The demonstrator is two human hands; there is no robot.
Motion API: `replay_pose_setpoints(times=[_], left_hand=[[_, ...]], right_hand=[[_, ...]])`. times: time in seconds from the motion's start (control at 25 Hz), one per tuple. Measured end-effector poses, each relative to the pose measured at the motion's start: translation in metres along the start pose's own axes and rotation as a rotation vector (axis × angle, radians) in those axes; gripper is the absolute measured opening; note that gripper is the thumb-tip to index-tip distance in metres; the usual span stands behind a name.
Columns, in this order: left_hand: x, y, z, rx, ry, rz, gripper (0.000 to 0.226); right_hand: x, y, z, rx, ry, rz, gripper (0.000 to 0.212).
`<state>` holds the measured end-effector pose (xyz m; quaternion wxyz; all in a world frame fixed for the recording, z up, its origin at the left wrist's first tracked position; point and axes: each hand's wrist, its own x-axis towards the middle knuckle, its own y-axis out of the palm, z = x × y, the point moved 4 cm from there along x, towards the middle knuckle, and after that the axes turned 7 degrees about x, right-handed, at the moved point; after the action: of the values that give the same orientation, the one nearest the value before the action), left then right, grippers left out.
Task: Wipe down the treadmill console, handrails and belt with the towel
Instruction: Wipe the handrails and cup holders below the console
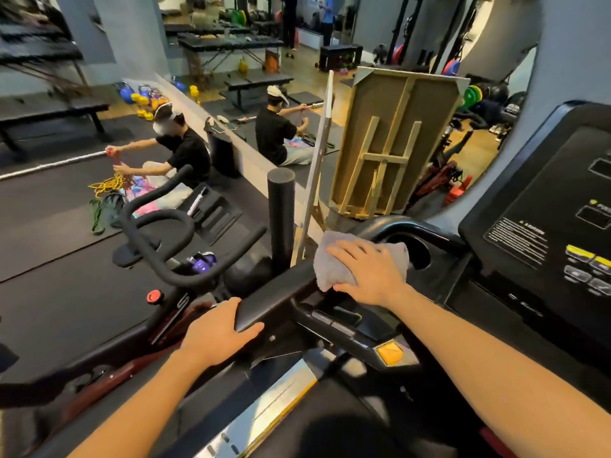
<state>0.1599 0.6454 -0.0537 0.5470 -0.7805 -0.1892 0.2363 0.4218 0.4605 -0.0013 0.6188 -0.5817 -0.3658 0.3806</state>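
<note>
Black floor mats (49, 233); wall mirror (264, 77).

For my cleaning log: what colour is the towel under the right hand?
Grey, plain, no pattern. The towel shows best in the head view, under the right hand.

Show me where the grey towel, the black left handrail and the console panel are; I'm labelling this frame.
Grey cloth towel (334, 259): head view, bare fold left of the pressing hand.
Black padded left handrail (274, 297): head view, top face near its end.
Black treadmill console panel (542, 206): head view, plain face above the buttons.

A gym: kettlebells (140, 100), weight bench (49, 110), exercise bike (165, 246).
</note>
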Motion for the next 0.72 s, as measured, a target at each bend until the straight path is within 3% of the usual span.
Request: replay_pose_setpoints(times=[0.12,0.28,0.4,0.52,0.6,0.72], left_hand=[[0.003,-0.002,0.0,0.003,0.026,-0.002,0.054],[0.007,0.0,0.0,-0.018,0.052,0.036,0.046],[0.009,0.007,0.004,-0.033,0.081,0.028,0.056],[0.019,0.002,-0.026,0.091,0.242,-0.083,0.072],[0.023,-0.006,-0.075,0.09,0.421,-0.171,0.069],[0.017,-0.006,-0.171,0.032,0.684,-0.183,0.069]], right_hand=[[-0.038,-0.006,-0.028,0.051,0.216,-0.037,0.078],[-0.079,-0.015,-0.028,-0.012,0.332,-0.077,0.072],[-0.083,-0.026,-0.017,0.055,0.461,-0.084,0.065],[-0.111,-0.062,-0.017,0.324,0.634,-0.328,0.054],[-0.152,-0.098,-0.016,0.544,0.725,-0.583,0.048],[-0.23,-0.134,-0.022,0.687,0.854,-0.778,0.048]])
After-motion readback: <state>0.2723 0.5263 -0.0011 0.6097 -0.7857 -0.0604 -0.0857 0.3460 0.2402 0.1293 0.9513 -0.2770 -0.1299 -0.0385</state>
